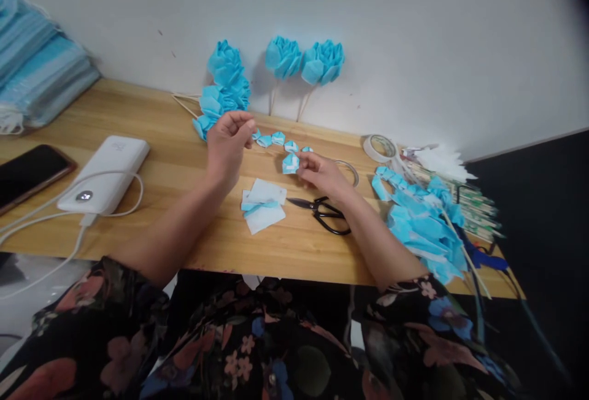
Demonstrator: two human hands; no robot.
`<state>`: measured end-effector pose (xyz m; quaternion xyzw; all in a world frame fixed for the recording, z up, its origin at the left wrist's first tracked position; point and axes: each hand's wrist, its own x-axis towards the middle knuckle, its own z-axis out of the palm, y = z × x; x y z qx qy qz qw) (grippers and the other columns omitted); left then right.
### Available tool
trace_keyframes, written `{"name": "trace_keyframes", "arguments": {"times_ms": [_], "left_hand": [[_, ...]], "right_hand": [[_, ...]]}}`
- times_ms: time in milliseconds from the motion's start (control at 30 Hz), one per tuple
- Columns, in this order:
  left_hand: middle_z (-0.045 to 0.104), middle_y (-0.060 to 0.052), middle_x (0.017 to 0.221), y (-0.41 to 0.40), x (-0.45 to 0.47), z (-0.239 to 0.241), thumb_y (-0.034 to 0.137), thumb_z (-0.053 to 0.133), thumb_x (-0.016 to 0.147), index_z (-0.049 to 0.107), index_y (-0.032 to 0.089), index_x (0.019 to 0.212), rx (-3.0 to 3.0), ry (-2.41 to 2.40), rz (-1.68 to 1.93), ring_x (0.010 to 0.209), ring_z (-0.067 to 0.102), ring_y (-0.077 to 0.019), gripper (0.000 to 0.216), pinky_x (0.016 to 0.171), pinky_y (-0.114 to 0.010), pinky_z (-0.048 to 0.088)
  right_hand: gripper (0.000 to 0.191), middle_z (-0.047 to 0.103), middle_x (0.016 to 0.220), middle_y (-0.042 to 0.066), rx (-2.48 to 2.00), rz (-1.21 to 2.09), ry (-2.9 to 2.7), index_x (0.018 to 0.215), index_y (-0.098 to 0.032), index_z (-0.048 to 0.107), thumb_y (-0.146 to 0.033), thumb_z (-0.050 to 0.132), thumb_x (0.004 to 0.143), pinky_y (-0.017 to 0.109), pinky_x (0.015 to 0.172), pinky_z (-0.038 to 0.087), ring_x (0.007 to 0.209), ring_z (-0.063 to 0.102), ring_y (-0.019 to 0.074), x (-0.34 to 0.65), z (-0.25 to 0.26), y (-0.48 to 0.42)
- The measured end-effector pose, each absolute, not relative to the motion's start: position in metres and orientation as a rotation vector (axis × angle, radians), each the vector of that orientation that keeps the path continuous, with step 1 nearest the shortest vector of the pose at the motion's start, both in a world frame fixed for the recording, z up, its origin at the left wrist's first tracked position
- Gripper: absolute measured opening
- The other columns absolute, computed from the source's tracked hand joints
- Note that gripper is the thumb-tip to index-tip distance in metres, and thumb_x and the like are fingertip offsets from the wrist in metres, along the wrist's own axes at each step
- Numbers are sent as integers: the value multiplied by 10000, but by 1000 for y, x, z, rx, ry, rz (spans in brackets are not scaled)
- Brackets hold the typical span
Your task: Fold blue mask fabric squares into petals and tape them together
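Note:
My right hand [322, 176] pinches a folded blue-and-white petal [290, 164] at its right edge, just above the table. My left hand [229, 145] is raised with thumb and fingertips pressed together; whatever may be between them is too small to make out. Beyond both hands lies a curved row of small folded petals [278, 138]. Cut white and blue sheets [264, 207] are piled in front of my hands. Black-handled scissors [317, 205] lie partly beneath my right forearm. Behind my left hand rest several blue flowers [225, 98], partly hidden by it.
Two blue flowers on sticks [322, 62] lean against the wall. A tape roll [381, 147], crumpled blue material [423, 222] and bundled sticks [481, 216] lie right. A white power bank [108, 173] with cable, a phone [34, 173] and stacked blue masks [41, 62] occupy the left.

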<state>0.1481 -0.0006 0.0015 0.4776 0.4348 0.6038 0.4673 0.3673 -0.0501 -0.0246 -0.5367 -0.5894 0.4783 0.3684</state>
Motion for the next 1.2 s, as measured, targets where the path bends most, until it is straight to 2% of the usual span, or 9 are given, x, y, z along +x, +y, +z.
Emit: {"name": "trace_keyframes", "arguments": {"times_ms": [233,333,433,500,600,667,733,933,1200], "left_hand": [[580,49,644,6,145,0,213,669,882,584,223,805,1099,1048,1515,542,486,-72,115,541,-213,406],[567,47,620,5,146,-2,240,655,902,579,218,813,1076,1032,1503,542,489,-76,120,547,-217,407],[565,44,618,4,147,-3,293,640,921,566,226,799,1075,1034,1473,541,484,-87,157,554,-236,413],[562,42,621,3,148,-3,284,622,931,558,226,779,1071,1020,1462,538,476,-88,175,552,-241,405],[558,40,617,1,150,-2,228,591,944,556,217,759,1039,982,1458,537,472,-82,189,544,-231,390],[561,40,618,1,151,-2,209,583,950,556,211,754,1030,975,1453,534,473,-78,198,543,-227,387],[557,45,614,0,151,-2,222,603,949,552,209,751,1039,981,1448,530,473,-76,205,545,-227,385],[553,50,610,2,150,-6,271,622,959,540,198,741,1046,982,1432,532,471,-65,244,547,-225,370],[557,33,614,0,152,-5,306,639,931,560,213,749,1070,1011,1420,533,468,-82,220,538,-232,385]], "right_hand": [[449,655,709,-1,-1511,1186,-1701,1290,-145,652,-132,565,850,244,530,539,553,602,122,331,-24,-15],[445,711,770,39,-1558,1052,-1778,1325,-139,645,-142,479,912,259,573,559,590,644,140,329,-21,-13],[441,759,854,47,-1553,848,-1946,1321,-174,661,-155,437,942,301,690,584,634,679,153,336,-16,-16],[449,783,924,65,-1574,684,-2048,1333,-171,662,-156,426,952,350,807,585,745,720,191,341,-13,-18],[489,776,1158,138,-1651,459,-2155,1374,-136,642,-118,395,953,419,952,545,1034,733,282,345,-12,-19],[508,740,1268,168,-1699,346,-2208,1404,-132,619,-102,389,952,435,967,528,1122,711,323,344,-11,-20],[503,746,1259,162,-1708,282,-2234,1415,-153,611,-112,393,964,420,938,528,1119,711,333,344,-10,-23],[372,799,1043,114,-1696,356,-2147,1202,-173,738,-262,429,1016,389,857,529,979,736,308,346,-6,-28],[468,790,1076,110,-1596,593,-2032,1388,-152,624,-212,395,984,416,939,544,996,726,272,328,-24,-20]]}}
